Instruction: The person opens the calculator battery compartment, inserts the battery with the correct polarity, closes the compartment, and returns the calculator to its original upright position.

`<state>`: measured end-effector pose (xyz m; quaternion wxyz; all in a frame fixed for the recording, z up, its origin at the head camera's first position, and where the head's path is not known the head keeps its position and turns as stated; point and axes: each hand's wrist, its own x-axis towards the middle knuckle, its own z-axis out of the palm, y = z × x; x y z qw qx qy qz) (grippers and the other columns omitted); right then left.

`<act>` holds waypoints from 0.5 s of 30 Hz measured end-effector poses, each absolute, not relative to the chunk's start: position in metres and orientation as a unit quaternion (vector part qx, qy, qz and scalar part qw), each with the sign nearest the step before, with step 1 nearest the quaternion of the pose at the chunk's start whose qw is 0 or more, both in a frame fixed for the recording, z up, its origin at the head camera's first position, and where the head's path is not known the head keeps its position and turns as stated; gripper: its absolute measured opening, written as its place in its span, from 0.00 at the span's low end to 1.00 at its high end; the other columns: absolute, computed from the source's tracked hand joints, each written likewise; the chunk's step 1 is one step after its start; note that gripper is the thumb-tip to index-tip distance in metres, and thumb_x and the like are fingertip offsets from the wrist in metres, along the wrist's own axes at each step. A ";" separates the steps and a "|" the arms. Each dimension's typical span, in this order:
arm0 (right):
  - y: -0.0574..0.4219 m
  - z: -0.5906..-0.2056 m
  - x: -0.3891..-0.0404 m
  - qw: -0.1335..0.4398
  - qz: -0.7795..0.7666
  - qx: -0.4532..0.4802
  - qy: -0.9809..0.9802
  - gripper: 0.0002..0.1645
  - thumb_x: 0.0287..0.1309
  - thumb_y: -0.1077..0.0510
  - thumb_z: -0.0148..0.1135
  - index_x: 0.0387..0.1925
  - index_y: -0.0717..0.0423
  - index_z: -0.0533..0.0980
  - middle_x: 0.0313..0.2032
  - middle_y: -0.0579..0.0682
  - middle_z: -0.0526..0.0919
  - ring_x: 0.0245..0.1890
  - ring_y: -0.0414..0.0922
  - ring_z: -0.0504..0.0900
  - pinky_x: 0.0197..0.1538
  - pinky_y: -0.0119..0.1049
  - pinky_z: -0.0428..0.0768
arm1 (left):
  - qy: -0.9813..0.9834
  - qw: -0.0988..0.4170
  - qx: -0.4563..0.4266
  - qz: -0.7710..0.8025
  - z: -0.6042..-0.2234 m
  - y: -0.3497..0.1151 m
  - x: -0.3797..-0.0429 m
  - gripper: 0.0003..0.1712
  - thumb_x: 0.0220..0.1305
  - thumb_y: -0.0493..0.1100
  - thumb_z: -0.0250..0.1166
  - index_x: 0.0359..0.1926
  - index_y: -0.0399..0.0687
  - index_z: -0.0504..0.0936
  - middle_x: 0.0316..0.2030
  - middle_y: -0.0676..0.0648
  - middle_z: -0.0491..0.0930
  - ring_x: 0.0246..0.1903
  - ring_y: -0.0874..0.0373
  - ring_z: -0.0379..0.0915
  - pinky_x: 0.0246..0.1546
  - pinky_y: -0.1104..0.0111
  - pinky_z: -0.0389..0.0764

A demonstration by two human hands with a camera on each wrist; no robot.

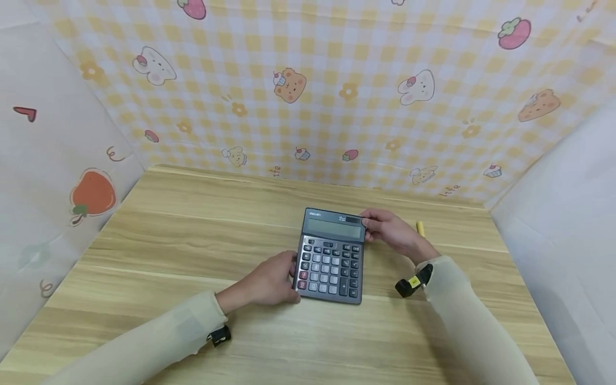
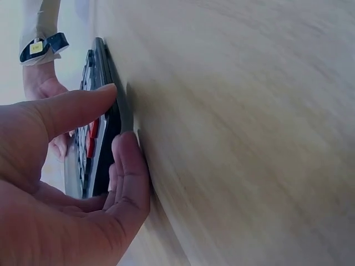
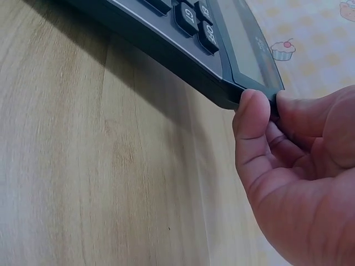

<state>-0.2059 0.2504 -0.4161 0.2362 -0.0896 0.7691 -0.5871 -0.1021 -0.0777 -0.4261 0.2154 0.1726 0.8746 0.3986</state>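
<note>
A dark grey desk calculator (image 1: 329, 256) faces up in the head view, its display at the far end and its keys nearer. Around its lower left edge, my left hand (image 1: 271, 278) has curled fingers; in the left wrist view the left hand (image 2: 83, 183) keeps its thumb by the edge and its fingers at the underside. My right hand (image 1: 390, 230) pinches the upper right corner between thumb and fingers. Seen from the right wrist, that corner of the calculator (image 3: 183, 50) is raised off the table and casts a shadow, with the right hand (image 3: 299, 166) gripping it.
A small yellow stick-shaped thing (image 1: 421, 229) lies behind the right hand, partly hidden by it. The wood-grain table (image 1: 192, 214) meets a yellow checked cloth (image 1: 327, 123) at the back. White printed cloth (image 1: 62, 139) hangs on the left side.
</note>
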 end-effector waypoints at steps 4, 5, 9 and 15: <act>0.252 -0.415 -0.204 0.231 -0.592 -0.090 0.767 0.17 0.86 0.67 0.46 0.61 0.79 0.71 0.40 0.53 0.79 0.37 0.42 0.78 0.43 0.31 0.81 | 0.866 0.221 0.185 0.409 -0.425 -0.080 -0.102 0.37 0.47 0.32 0.87 0.57 0.31 0.77 0.39 0.47 0.79 0.36 0.55 0.77 0.41 0.59 0.82; 0.252 -0.415 -0.203 0.228 -0.593 -0.090 0.767 0.17 0.86 0.66 0.46 0.61 0.79 0.71 0.40 0.53 0.79 0.37 0.42 0.78 0.43 0.31 0.81 | 0.860 0.225 0.184 0.419 -0.425 -0.081 -0.102 0.37 0.48 0.31 0.86 0.58 0.31 0.76 0.40 0.47 0.79 0.36 0.55 0.78 0.40 0.61 0.82; 0.253 -0.411 -0.202 0.214 -0.594 -0.088 0.770 0.18 0.86 0.66 0.45 0.63 0.78 0.71 0.41 0.53 0.80 0.38 0.42 0.79 0.44 0.32 0.82 | 0.829 0.242 0.176 0.472 -0.425 -0.084 -0.103 0.40 0.51 0.28 0.83 0.63 0.28 0.72 0.41 0.45 0.81 0.38 0.55 0.80 0.41 0.64 0.85; 0.255 -0.405 -0.199 0.200 -0.598 -0.091 0.771 0.19 0.86 0.66 0.46 0.64 0.78 0.71 0.41 0.53 0.80 0.39 0.42 0.79 0.46 0.33 0.82 | 0.786 0.267 0.160 0.535 -0.424 -0.087 -0.103 0.43 0.56 0.24 0.77 0.69 0.26 0.65 0.50 0.41 0.85 0.45 0.51 0.86 0.46 0.63 0.88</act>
